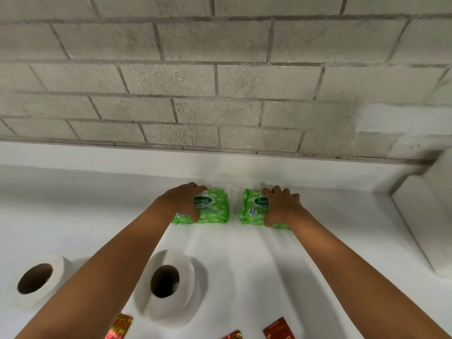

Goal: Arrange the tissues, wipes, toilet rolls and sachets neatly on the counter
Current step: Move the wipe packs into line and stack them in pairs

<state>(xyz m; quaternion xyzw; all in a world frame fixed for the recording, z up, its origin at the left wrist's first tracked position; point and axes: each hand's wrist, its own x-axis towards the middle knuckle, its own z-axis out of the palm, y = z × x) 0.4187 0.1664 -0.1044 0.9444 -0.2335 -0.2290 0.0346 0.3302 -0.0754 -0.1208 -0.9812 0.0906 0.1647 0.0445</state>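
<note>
Inspector: Working left to right. Lower left of frame, two toilet rolls, the left roll (36, 280) and the middle roll (168, 285), stand on end on the white counter (244, 265), well apart.

Clerk: And the hands?

Inspector: At frame centre, the left hand (183, 200) has its fingers curled round the left wipes pack (210, 209). The right hand (281, 206) lies spread on the right wipes pack (252, 209), thumb at the near edge. Both packs sit side by side near the wall (220, 81).

Clerk: Progress?

Inspector: Partway, in my judgement. Red sachets (278, 329) lie scattered along the bottom edge, unsorted. No tissues in view. Nothing obstructs; a white ledge (415, 216) occupies the right.
</note>
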